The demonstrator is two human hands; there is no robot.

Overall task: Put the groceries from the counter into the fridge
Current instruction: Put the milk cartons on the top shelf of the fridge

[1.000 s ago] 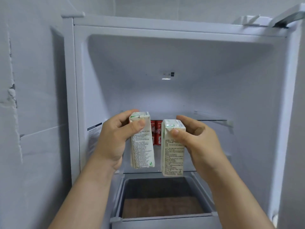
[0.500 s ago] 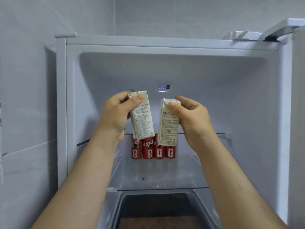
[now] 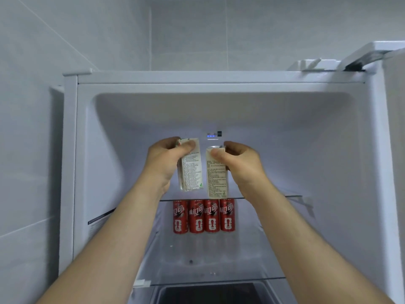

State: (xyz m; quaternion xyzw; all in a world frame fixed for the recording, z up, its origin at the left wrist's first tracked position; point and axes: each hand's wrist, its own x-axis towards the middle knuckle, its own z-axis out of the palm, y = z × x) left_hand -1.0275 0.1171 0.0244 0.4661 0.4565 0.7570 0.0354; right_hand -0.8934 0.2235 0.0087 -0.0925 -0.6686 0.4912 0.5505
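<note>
Our left grip pinches one carton, our right grip the other carton, both near the shelf edge. The tilted left one may topple on landing; depth is hard to judge.

Pale grey tiled back wall fills the top, thin grout lines visible. Tiled side wall runs down the left, meets the back wall at a corner.

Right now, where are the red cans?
In the head view, the four red cans stand in a row at the back of the lower glass shelf, centre, just below the left carton and right carton.
</note>
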